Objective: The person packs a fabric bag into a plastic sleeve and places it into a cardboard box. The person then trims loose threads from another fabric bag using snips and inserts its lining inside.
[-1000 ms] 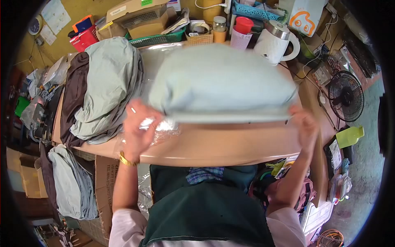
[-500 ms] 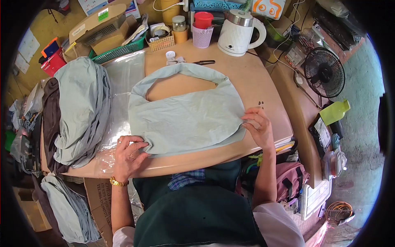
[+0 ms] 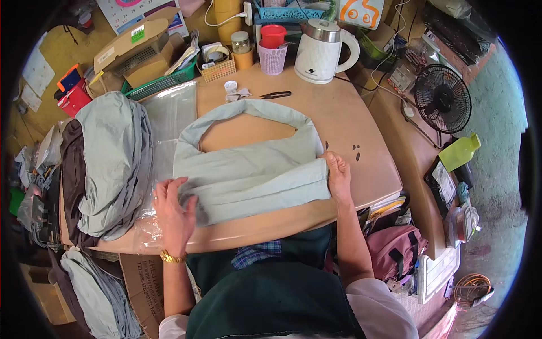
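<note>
A pale grey-green fabric bag [image 3: 243, 164] lies flat on the table, its wide padded-looking strap looping away from me. The lower part of its front is folded over in a long band that runs across the bag. At the right end of that band my right hand [image 3: 339, 175] pinches the fabric edge between thumb and fingers. My left hand [image 3: 174, 212], a gold watch on its wrist, is at the bag's lower left corner with fingers apart. The fabric beside it is blurred, so I cannot tell whether they touch.
A pile of similar grey-green fabric [image 3: 116, 164] rests at the left, by clear plastic sheets [image 3: 169, 113]. Black thread snips [image 3: 275, 95] lie beyond the strap. A white kettle [image 3: 317, 53], baskets and a jar [image 3: 240, 44] line the back. A black fan [image 3: 442, 98] stands right.
The bag's lower edge has been folded up into a band. My right hand has closed on its right end; my left hand has opened away from the left corner. The view has tilted slightly.
</note>
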{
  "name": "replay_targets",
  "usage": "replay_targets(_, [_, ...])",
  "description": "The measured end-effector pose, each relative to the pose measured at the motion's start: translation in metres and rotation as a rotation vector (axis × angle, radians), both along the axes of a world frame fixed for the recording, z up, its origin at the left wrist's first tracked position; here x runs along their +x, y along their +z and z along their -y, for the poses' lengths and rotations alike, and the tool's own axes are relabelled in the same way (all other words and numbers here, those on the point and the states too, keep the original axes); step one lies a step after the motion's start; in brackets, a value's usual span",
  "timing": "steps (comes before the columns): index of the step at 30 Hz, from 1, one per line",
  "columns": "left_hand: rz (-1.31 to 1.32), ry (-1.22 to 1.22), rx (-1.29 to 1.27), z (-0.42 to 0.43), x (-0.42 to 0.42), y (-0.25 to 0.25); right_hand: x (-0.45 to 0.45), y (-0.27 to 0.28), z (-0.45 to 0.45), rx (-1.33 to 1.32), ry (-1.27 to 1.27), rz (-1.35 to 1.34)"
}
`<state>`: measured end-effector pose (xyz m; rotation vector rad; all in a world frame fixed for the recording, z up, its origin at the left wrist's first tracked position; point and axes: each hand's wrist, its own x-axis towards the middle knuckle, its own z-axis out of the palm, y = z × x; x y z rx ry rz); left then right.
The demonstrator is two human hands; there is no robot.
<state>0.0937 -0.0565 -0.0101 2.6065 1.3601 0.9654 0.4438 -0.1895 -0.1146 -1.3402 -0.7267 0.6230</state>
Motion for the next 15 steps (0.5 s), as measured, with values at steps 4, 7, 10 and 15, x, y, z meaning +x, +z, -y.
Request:
replay_targets(4, [0.227,-0.574,-0.162,0.025,0.071,0.028,-0.031,0.044,-0.003,0.126,0.072,0.209])
replay_targets(7, [0.278,-0.645,-0.126,0.034,0.131,0.024,-0.042,0.056,0.0,0.164,0.139,0.186])
replay_targets(10, [0.179,-0.768,-0.4,0.027,0.154,0.006,-0.04,0.059,0.004,0.184,0.186,0.253])
replay_targets(15, [0.5,-0.818,-0.92,0.035,0.161,-0.009,-0.047,0.044,-0.001,0.22,0.177,0.055])
